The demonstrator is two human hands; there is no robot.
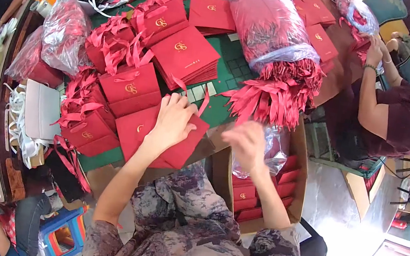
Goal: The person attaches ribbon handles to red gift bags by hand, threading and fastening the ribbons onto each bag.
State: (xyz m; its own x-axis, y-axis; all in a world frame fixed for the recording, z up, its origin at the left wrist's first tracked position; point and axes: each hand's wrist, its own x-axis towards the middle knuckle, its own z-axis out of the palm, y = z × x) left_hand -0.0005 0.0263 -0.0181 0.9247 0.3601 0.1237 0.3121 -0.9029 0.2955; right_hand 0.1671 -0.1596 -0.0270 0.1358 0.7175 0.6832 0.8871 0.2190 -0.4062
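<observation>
My left hand (173, 117) lies over a red paper gift bag (180, 148) at the table's near edge. Its thumb stands apart, and its fingers reach the bag's upper edge, where a red ribbon handle (204, 105) sticks up. To the right of that bag is my right hand (246, 145), raised and smeared by motion; whether its fingers hold anything cannot be seen. Just beyond it, a thick bundle of red ribbons (275, 99) spills from a clear plastic bag (270, 28). A stack of flat red bags (187, 57) sits beyond my left hand, with more ribboned red bags (130, 88) to the left.
An open cardboard box (297, 198) with red bags inside stands below my right forearm. The green cutting mat (234, 65) shows between the piles. White bags (42, 111) stand at left. A co-worker (391, 116) sits at right, hands on another plastic-wrapped bundle (359, 18).
</observation>
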